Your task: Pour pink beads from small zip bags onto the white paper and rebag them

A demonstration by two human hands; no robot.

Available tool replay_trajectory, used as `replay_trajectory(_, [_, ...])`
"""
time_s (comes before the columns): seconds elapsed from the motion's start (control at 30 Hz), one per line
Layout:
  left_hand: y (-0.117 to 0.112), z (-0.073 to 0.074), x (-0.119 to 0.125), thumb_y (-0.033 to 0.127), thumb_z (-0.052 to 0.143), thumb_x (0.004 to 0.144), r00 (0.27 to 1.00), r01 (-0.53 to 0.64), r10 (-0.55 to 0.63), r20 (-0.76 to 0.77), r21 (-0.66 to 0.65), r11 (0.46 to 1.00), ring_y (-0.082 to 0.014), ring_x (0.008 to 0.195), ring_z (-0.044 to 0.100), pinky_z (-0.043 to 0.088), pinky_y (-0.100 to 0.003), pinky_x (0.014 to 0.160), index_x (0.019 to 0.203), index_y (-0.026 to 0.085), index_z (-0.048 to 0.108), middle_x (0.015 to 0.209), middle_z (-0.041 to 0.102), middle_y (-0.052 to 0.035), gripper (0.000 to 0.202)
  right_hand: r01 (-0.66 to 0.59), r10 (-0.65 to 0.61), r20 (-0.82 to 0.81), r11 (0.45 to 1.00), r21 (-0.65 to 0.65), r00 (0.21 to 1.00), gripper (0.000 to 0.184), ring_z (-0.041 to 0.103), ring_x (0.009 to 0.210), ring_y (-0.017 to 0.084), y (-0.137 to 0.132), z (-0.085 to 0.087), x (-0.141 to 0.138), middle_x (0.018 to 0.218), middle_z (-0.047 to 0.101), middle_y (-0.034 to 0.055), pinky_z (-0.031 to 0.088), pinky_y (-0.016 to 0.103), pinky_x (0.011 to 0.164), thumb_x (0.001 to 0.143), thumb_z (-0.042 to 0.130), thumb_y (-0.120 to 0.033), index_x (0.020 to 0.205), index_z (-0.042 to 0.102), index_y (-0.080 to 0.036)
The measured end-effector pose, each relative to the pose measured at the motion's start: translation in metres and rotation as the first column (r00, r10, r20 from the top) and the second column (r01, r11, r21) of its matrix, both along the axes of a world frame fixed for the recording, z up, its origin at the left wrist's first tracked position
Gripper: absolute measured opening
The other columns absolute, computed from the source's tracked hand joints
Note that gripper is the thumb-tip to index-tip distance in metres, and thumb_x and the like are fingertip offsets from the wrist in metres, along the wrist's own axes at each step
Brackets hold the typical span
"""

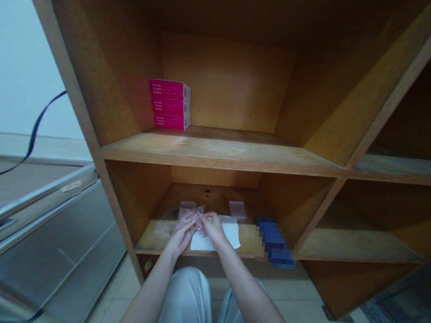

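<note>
Over the lower shelf, my left hand is closed on a clear, pinkish plastic bag. My right hand pinches the same bag from its right side, and the fingertips of both hands nearly meet. What lies inside the bag is too small to make out. Beneath my hands a white sheet of paper rests on the shelf. Farther back, to the right, lies a small flat clear packet.
Three magenta boxes are stacked on the upper shelf. A blurred-out blue object sits at the lower shelf's right. A metal-framed case stands on the floor at left, with a dark strap behind it.
</note>
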State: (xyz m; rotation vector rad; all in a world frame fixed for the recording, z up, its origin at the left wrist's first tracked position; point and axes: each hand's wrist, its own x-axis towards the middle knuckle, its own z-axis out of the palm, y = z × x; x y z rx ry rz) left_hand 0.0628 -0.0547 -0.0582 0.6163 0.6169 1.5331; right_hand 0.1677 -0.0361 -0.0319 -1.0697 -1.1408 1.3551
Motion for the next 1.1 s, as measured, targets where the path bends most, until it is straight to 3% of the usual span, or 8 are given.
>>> replay_trajectory(0.2, [-0.003, -0.001, -0.001, 0.009, 0.06, 0.069, 0.993, 0.063, -0.063, 0.101, -0.005, 0.998, -0.0192, 0.095, 0.058, 0.042, -0.036, 0.089, 0.094, 0.015, 0.057, 0.099, 0.064, -0.0089, 0.026, 0.076, -0.067, -0.119, 0.995, 0.07, 0.991, 0.024, 0.048, 0.039, 0.008, 0.006, -0.001, 0.006, 0.052, 0.052, -0.0055, 0.037, 0.017, 0.036, 0.061, 0.06, -0.03, 0.074, 0.044, -0.018])
replay_trajectory(0.33, [-0.001, -0.005, -0.004, 0.014, 0.058, 0.073, 0.99, 0.076, -0.069, 0.127, -0.055, 0.996, -0.021, 0.1, 0.056, 0.04, -0.036, 0.091, 0.089, 0.014, 0.057, 0.102, 0.063, -0.0111, 0.016, 0.089, -0.08, -0.107, 0.993, 0.082, 0.991, 0.024, 0.049, 0.04, 0.01, 0.009, -0.002, 0.011, 0.053, 0.054, -0.0043, 0.037, 0.019, 0.036, 0.06, 0.059, -0.031, 0.076, 0.049, -0.017])
replay_trajectory(0.47, [0.0, -0.006, -0.004, 0.008, 0.056, 0.072, 0.994, 0.072, -0.063, 0.091, -0.091, 0.993, -0.0212, 0.1, 0.056, 0.039, -0.037, 0.092, 0.092, 0.012, 0.057, 0.102, 0.063, -0.0119, 0.02, 0.092, -0.084, -0.069, 0.988, 0.125, 0.994, 0.02, 0.053, 0.047, 0.012, 0.013, -0.003, 0.015, 0.055, 0.056, -0.0014, 0.04, 0.021, 0.042, 0.059, 0.059, -0.029, 0.072, 0.052, -0.016])
replay_trajectory(0.63, [-0.002, -0.005, -0.005, 0.012, 0.055, 0.074, 0.992, 0.118, -0.114, 0.059, -0.056, 0.991, -0.0232, 0.105, 0.052, 0.037, -0.037, 0.094, 0.096, 0.01, 0.056, 0.109, 0.059, -0.0157, 0.023, 0.121, -0.116, -0.037, 0.976, 0.184, 0.993, 0.015, 0.054, 0.052, 0.014, 0.016, -0.001, 0.019, 0.057, 0.057, 0.0002, 0.041, 0.022, 0.046, 0.059, 0.057, -0.026, 0.071, 0.053, -0.016])
replay_trajectory(0.93, [0.001, -0.006, -0.006, 0.024, 0.055, 0.075, 0.993, 0.109, -0.104, 0.062, -0.094, 0.99, -0.0238, 0.096, 0.058, 0.041, -0.039, 0.09, 0.1, 0.009, 0.056, 0.098, 0.064, -0.015, 0.029, 0.094, -0.109, 0.066, 0.975, 0.202, 0.992, 0.012, 0.054, 0.052, 0.013, 0.015, 0.001, 0.031, 0.058, 0.059, -0.0005, 0.04, 0.022, 0.047, 0.061, 0.054, -0.024, 0.071, 0.055, -0.016])
replay_trajectory(1.1, [0.001, -0.007, -0.006, 0.023, 0.057, 0.074, 0.996, 0.088, -0.084, 0.041, -0.093, 0.992, -0.022, 0.093, 0.06, 0.042, -0.038, 0.089, 0.098, 0.011, 0.057, 0.095, 0.065, -0.0128, 0.027, 0.091, -0.11, 0.082, 0.974, 0.209, 0.99, 0.011, 0.053, 0.049, 0.013, 0.014, -0.001, 0.035, 0.055, 0.057, -0.001, 0.04, 0.022, 0.046, 0.063, 0.052, -0.024, 0.071, 0.054, -0.017])
